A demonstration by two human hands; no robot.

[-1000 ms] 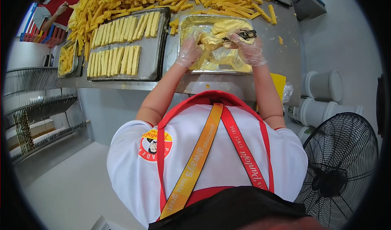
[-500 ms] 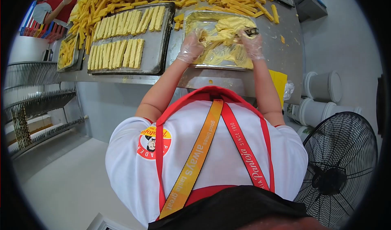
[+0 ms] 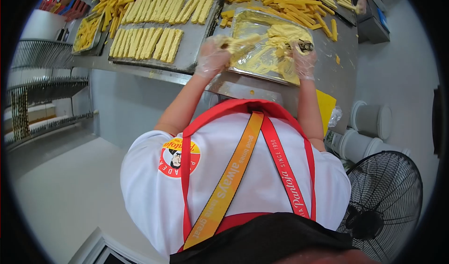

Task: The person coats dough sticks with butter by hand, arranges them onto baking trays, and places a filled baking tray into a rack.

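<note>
In a clear plastic glove, my left hand (image 3: 213,57) is closed on one end of a cream-coated yellow stick (image 3: 247,42). The stick points right, over the left side of a metal tray (image 3: 255,73). Thick yellow cream (image 3: 280,34) is heaped and smeared in that tray. My right hand (image 3: 304,63), gloved too, is closed at the tray's right side around a dark object (image 3: 306,46) smeared with cream. Its kind I cannot make out. Left of my left hand, a dark-edged baking tray (image 3: 191,43) carries two rows of coated sticks (image 3: 148,44).
Plain yellow sticks (image 3: 285,4) are piled along the back of the steel table (image 3: 343,53). A smaller tray of sticks (image 3: 86,34) stands at the left. Another person's gloved hand (image 3: 361,5) is at the far right tray. A fan (image 3: 379,212) and white buckets (image 3: 372,119) stand right.
My left hand has moved left out of the cream tray, with the coated stick stretched toward the cream. Another person's hand has appeared at the top right. The camera view has shifted.
</note>
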